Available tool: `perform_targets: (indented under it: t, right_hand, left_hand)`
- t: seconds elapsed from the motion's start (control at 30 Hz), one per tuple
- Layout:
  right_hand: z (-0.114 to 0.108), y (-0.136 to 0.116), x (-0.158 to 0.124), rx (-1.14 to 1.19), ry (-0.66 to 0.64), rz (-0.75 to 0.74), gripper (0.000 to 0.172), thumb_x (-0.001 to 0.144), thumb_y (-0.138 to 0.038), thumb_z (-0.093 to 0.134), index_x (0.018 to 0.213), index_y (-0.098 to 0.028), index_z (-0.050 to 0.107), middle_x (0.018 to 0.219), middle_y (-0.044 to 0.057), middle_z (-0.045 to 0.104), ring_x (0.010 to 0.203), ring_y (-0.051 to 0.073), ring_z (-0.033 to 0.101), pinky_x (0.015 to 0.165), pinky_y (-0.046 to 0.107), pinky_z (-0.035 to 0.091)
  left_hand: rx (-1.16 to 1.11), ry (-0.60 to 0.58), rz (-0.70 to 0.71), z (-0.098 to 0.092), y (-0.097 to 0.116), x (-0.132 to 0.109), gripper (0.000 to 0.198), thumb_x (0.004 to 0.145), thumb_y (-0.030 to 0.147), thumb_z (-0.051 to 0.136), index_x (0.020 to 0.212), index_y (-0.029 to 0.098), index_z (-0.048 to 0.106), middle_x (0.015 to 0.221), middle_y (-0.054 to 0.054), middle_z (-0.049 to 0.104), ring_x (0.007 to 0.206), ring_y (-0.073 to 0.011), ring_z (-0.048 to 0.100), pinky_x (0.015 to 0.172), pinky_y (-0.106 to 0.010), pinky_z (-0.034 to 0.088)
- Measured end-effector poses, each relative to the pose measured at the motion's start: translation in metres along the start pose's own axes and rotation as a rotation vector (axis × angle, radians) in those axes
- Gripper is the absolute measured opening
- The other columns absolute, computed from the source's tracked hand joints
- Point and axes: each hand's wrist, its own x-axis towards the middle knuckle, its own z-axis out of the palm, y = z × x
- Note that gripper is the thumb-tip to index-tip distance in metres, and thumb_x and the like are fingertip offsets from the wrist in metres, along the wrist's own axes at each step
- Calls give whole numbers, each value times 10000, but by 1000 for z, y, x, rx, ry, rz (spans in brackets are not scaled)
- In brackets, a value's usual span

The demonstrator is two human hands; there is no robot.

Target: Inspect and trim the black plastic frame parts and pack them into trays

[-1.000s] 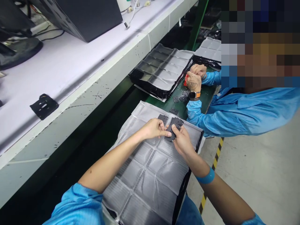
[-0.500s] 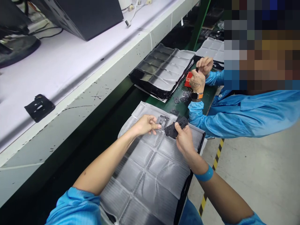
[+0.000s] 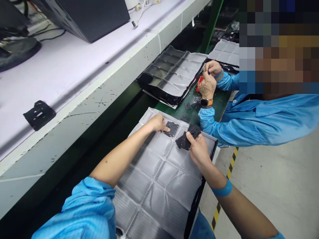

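A black tray [image 3: 196, 199] covered by a translucent white sheet [image 3: 159, 179] lies in front of me. My left hand [image 3: 156, 122] presses a small black plate [image 3: 171, 128] onto the sheet at the far left cell. My right hand [image 3: 198, 150] grips a small stack of black plates [image 3: 187, 137] above the sheet's far right part. The two hands are apart.
A co-worker in a blue coat [image 3: 261, 116] sits at the right, both hands [image 3: 208, 79] together near a red object [image 3: 199, 83]. Stacked trays [image 3: 171, 74] and loose black plates [image 3: 189, 108] lie beyond. A white shelf [image 3: 74, 69] at the left bears another black plate [image 3: 38, 114].
My left hand has moved away from the right hand's stack to the left and down, setting one black plate on the sheet. My right hand keeps its stack.
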Motion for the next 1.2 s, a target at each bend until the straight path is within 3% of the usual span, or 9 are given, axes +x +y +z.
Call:
perform_targets:
  t: [0.1,0.17,0.27,0.33,0.4,0.63,0.87,1.07,1.2]
  right_hand:
    - [4,-1,1,2,-6,-10,427,749,-444,897,1056,-238,683,1113,51,797,1099,267,745,950,435,633]
    - [9,-1,1,0,-15,-20,427,756,-440,888,1072,-243,679,1108,52,799,1116,274,741,955,441,632]
    - [16,-1,4,-14,-22,-42,418,770,-429,877,1084,-241,676,1103,56,800,1103,279,742,947,441,629]
    - [21,1,7,-26,-15,-62,401,778,-422,875,1073,-236,676,1105,64,800,1088,280,742,942,433,625]
    - [24,3,12,-33,2,-81,388,785,-416,872,1065,-236,672,1114,69,798,1088,276,738,943,421,620]
    - [18,7,22,-23,96,-124,384,795,-431,844,1068,-254,639,1142,43,780,1086,226,731,980,386,596]
    - [18,5,17,-33,56,-114,386,776,-437,865,1038,-250,653,1071,51,795,1045,252,748,933,412,619]
    - [23,5,14,-49,43,-111,398,770,-421,874,1052,-245,656,1033,56,798,1037,266,747,898,418,630]
    - [33,9,12,-53,40,-97,429,751,-421,881,1061,-239,648,1059,54,795,1021,255,737,883,397,628]
  left_hand:
    - [28,72,31,-4,4,-10,497,522,109,1016,564,214,533,419,80,506,461,-141,580,482,-230,368]
    - [15,101,72,-3,9,-24,442,597,159,1002,583,207,563,467,56,541,524,-157,616,505,-237,382]
    - [-93,-41,173,4,16,-51,281,763,293,928,685,177,683,576,13,657,570,-152,652,534,-235,428]
    - [-209,-166,232,9,18,-65,218,794,292,900,744,162,732,623,-1,699,560,-129,644,539,-225,444]
    - [-288,-194,243,9,15,-70,193,781,243,899,742,154,732,629,2,700,541,-104,622,529,-209,434]
    - [-291,-26,88,-13,-14,-38,282,756,255,922,657,148,681,530,-1,646,497,-112,604,463,-207,396]
    - [-193,119,3,-2,-26,-19,366,769,239,915,577,175,611,494,15,617,463,-110,563,482,-226,390]
    - [-134,210,46,-3,-16,-31,427,705,166,935,545,194,541,478,62,520,483,-99,470,492,-237,301]
    - [-228,60,160,8,0,-57,257,795,262,893,703,176,669,610,28,654,575,-117,591,551,-224,401]
